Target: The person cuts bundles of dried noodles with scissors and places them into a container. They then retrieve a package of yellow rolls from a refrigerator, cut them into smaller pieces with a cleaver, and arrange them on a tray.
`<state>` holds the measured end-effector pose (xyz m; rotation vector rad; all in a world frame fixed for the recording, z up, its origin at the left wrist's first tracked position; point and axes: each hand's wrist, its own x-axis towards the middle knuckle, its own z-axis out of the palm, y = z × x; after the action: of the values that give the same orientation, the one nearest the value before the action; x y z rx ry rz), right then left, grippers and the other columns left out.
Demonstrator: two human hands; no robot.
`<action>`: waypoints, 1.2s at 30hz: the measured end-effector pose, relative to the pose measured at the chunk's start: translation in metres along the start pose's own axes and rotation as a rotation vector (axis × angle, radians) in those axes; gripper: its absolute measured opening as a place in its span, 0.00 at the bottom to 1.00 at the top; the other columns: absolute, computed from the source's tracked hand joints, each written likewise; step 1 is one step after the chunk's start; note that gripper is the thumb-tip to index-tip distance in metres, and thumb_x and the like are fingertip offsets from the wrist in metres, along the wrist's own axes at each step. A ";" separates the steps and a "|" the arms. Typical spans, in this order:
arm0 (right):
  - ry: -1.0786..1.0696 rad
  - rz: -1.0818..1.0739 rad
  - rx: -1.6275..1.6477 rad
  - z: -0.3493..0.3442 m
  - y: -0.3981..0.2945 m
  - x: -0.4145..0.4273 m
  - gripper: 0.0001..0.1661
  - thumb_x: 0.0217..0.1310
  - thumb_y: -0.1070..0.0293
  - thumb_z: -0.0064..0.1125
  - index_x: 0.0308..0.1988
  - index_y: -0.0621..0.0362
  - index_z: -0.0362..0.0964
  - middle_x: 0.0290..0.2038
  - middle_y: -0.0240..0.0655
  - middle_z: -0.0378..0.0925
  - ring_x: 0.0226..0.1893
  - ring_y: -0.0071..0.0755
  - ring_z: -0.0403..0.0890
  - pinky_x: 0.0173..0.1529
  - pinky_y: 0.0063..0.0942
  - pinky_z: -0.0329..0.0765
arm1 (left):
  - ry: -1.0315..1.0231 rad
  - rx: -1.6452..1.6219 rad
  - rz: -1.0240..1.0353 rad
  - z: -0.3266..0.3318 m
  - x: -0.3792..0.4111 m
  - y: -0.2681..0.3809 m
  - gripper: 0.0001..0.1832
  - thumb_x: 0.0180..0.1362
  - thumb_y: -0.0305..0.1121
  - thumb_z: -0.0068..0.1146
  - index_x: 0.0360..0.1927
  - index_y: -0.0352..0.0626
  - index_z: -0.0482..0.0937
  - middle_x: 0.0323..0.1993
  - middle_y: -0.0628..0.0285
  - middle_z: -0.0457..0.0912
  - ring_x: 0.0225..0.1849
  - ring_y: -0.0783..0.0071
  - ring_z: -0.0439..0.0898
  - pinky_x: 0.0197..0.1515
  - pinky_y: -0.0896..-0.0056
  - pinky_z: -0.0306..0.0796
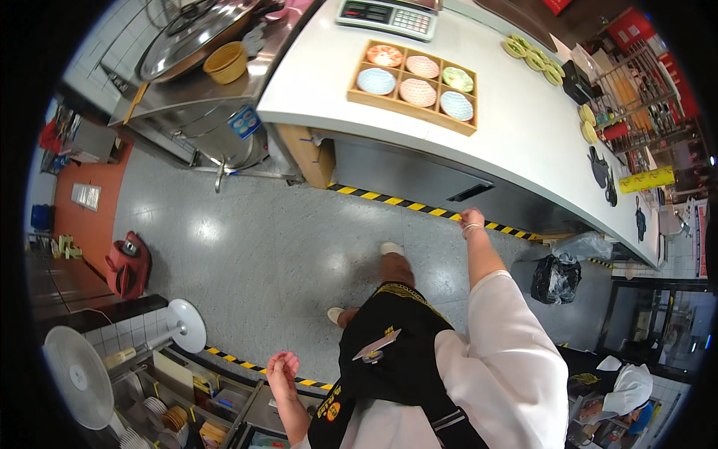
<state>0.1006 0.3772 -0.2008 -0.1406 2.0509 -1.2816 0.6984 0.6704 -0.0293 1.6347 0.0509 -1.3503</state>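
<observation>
My left hand (pixel 283 370) is low at the left of my apron, its fingers loosely curled and apart, with nothing in it. Over the floor beside the counter's dark lower front is my right hand (pixel 471 218), a band on its wrist; its fingers are bent and I cannot tell how tightly. Nothing shows in it, and it touches nothing that I can make out. On the white counter (pixel 505 140) stands a divided wooden tray (pixel 412 115) with several patterned, coloured round dishes in its compartments. Behind the tray sits a digital scale (pixel 387 19).
A steel pot (pixel 224 140) with a tap stands under the left worktop. Near the floor's left side are a red machine (pixel 129 266) and a white fan (pixel 78 376). A black-lined bin (pixel 555 280) stands right; a co-worker in white (pixel 628 387) is at lower right.
</observation>
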 end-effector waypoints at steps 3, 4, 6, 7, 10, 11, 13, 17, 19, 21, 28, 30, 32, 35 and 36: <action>0.038 0.173 0.189 -0.014 -0.022 0.052 0.28 0.37 0.83 0.49 0.45 0.52 0.67 0.23 0.33 0.68 0.21 0.28 0.69 0.25 0.29 0.69 | -0.064 0.089 -0.021 0.051 -0.009 -0.017 0.08 0.57 0.27 0.47 0.40 0.37 0.72 0.35 0.54 0.80 0.33 0.67 0.80 0.37 0.69 0.76; -0.003 0.220 0.173 -0.015 -0.024 0.070 0.36 0.35 0.83 0.51 0.50 0.50 0.63 0.26 0.30 0.69 0.26 0.28 0.70 0.30 0.31 0.70 | -0.075 0.093 -0.018 0.065 -0.008 -0.029 0.09 0.57 0.27 0.47 0.40 0.36 0.72 0.34 0.54 0.80 0.32 0.66 0.80 0.35 0.69 0.76; -0.026 0.219 0.135 -0.008 -0.014 0.101 0.36 0.34 0.84 0.52 0.49 0.50 0.63 0.28 0.29 0.70 0.28 0.29 0.71 0.32 0.32 0.70 | -0.028 0.123 -0.054 0.091 -0.010 -0.055 0.09 0.56 0.27 0.48 0.40 0.36 0.72 0.34 0.53 0.80 0.32 0.66 0.80 0.34 0.68 0.76; -0.040 0.218 0.112 0.000 -0.010 0.114 0.36 0.34 0.84 0.52 0.49 0.49 0.63 0.29 0.29 0.70 0.30 0.30 0.72 0.33 0.32 0.70 | 0.000 0.135 -0.075 0.113 -0.011 -0.067 0.09 0.56 0.27 0.48 0.40 0.35 0.72 0.34 0.53 0.80 0.31 0.66 0.80 0.34 0.68 0.77; -0.152 0.072 0.225 0.014 0.031 0.152 0.31 0.28 0.87 0.52 0.41 0.53 0.65 0.32 0.32 0.71 0.33 0.30 0.73 0.36 0.30 0.71 | 0.005 0.228 -0.216 0.193 -0.016 -0.098 0.13 0.55 0.30 0.49 0.43 0.33 0.72 0.35 0.52 0.80 0.34 0.64 0.80 0.38 0.67 0.76; -0.211 0.001 0.244 0.015 0.044 0.161 0.30 0.27 0.87 0.52 0.39 0.54 0.65 0.32 0.32 0.71 0.34 0.30 0.73 0.37 0.29 0.72 | -0.053 0.224 -0.263 0.219 -0.012 -0.110 0.14 0.56 0.30 0.49 0.44 0.33 0.72 0.36 0.52 0.79 0.36 0.64 0.80 0.40 0.68 0.76; -0.382 0.026 -0.169 -0.017 0.084 0.127 0.25 0.36 0.83 0.53 0.42 0.58 0.66 0.36 0.34 0.72 0.35 0.31 0.73 0.39 0.28 0.72 | -0.158 0.221 -0.217 0.273 0.001 -0.131 0.15 0.57 0.31 0.48 0.45 0.33 0.72 0.38 0.53 0.79 0.38 0.65 0.80 0.43 0.70 0.74; -0.790 0.210 -0.165 -0.093 0.134 -0.020 0.36 0.49 0.61 0.60 0.56 0.61 0.59 0.42 0.41 0.71 0.42 0.38 0.73 0.45 0.28 0.71 | -0.366 0.257 -0.072 0.374 0.034 -0.183 0.25 0.55 0.35 0.55 0.53 0.33 0.66 0.49 0.49 0.73 0.50 0.63 0.74 0.51 0.65 0.69; -1.097 -0.081 -0.898 -0.105 0.107 -0.046 0.39 0.45 0.61 0.64 0.56 0.62 0.58 0.42 0.43 0.72 0.43 0.39 0.74 0.47 0.31 0.71 | -0.286 0.470 0.109 0.398 0.054 -0.231 0.35 0.50 0.38 0.62 0.57 0.30 0.59 0.52 0.45 0.68 0.54 0.58 0.70 0.54 0.61 0.66; -1.243 -0.212 -1.118 -0.108 0.110 -0.043 0.38 0.44 0.64 0.65 0.54 0.63 0.60 0.41 0.43 0.73 0.42 0.40 0.75 0.46 0.31 0.72 | -0.033 0.795 0.612 0.412 0.059 -0.233 0.44 0.44 0.41 0.66 0.58 0.27 0.56 0.52 0.41 0.67 0.54 0.51 0.69 0.54 0.58 0.65; -0.909 0.142 -0.564 -0.018 0.079 0.099 0.20 0.48 0.84 0.52 0.44 0.59 0.69 0.36 0.38 0.78 0.31 0.33 0.80 0.32 0.24 0.76 | 0.411 1.319 0.643 0.294 0.112 -0.143 0.35 0.35 0.42 0.69 0.48 0.39 0.67 0.33 0.50 0.77 0.29 0.52 0.79 0.29 0.59 0.74; -0.939 0.002 -0.626 0.012 0.070 0.139 0.17 0.50 0.83 0.54 0.42 0.58 0.69 0.37 0.38 0.77 0.35 0.34 0.80 0.36 0.24 0.76 | 0.371 1.324 0.756 0.264 0.130 -0.109 0.35 0.32 0.40 0.69 0.47 0.42 0.69 0.31 0.52 0.78 0.29 0.54 0.79 0.29 0.60 0.74; -0.971 -0.217 -0.580 0.052 0.065 0.161 0.11 0.55 0.78 0.54 0.41 0.60 0.70 0.37 0.37 0.77 0.36 0.30 0.78 0.39 0.23 0.74 | 0.322 1.316 0.776 0.239 0.148 -0.080 0.36 0.32 0.39 0.69 0.49 0.44 0.70 0.32 0.52 0.79 0.30 0.55 0.79 0.34 0.61 0.73; -0.952 -0.843 -0.664 0.141 0.047 0.152 0.11 0.59 0.73 0.53 0.43 0.65 0.70 0.41 0.37 0.75 0.42 0.29 0.75 0.47 0.24 0.71 | 0.369 1.355 0.710 0.215 0.170 -0.048 0.31 0.30 0.37 0.68 0.44 0.45 0.74 0.33 0.56 0.80 0.33 0.59 0.80 0.35 0.62 0.73; -0.874 -0.926 -0.726 0.171 0.036 0.138 0.14 0.59 0.72 0.53 0.45 0.65 0.69 0.42 0.38 0.75 0.44 0.30 0.74 0.50 0.25 0.69 | 0.384 1.322 0.748 0.207 0.177 -0.041 0.29 0.30 0.35 0.68 0.43 0.45 0.75 0.31 0.56 0.79 0.32 0.60 0.80 0.35 0.63 0.73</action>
<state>0.1111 0.2079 -0.3446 -1.7853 1.5273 -0.6019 0.5922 0.4594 -0.1715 2.5303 -1.3320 -0.3640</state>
